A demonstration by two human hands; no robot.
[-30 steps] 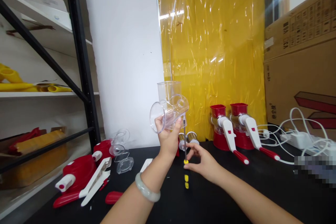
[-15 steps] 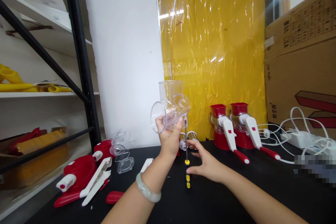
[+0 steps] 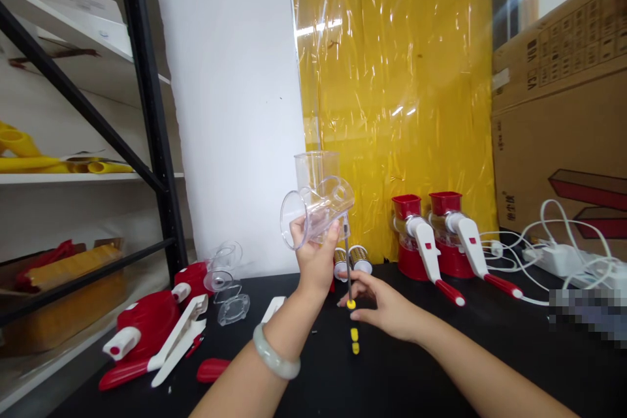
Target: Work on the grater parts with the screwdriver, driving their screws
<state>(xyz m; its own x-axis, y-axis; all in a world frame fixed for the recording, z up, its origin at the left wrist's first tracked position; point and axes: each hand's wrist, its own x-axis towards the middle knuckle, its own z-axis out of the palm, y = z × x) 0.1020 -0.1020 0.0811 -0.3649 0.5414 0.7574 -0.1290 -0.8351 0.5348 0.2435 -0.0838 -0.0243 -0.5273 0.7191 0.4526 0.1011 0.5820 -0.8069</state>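
Observation:
In the middle, my left hand (image 3: 316, 255) holds up a clear plastic grater housing (image 3: 321, 199), its round mouth facing left and its square chute pointing up. My left fingers wrap around the underside of the tube. Below it a screwdriver (image 3: 354, 334) with a black and yellow handle stands nearly upright, its tip up at the bottom of the housing. My right hand (image 3: 379, 304) closes on the top of the handle, thumb in front and fingers behind the shaft. Any screw at the tip is too small to make out.
Two assembled red and white rotary graters (image 3: 414, 235) stand at the back right, near white cables (image 3: 519, 248). Metal grater drums (image 3: 360, 260) lie behind my hands. Red bases (image 3: 149, 320), white crank handles (image 3: 183, 333) and clear parts (image 3: 232, 307) are on the left of the black table.
My right fingers have drawn together around the top of the screwdriver handle. The handle's lower end has swung slightly right. My left hand and the housing are nearly still.

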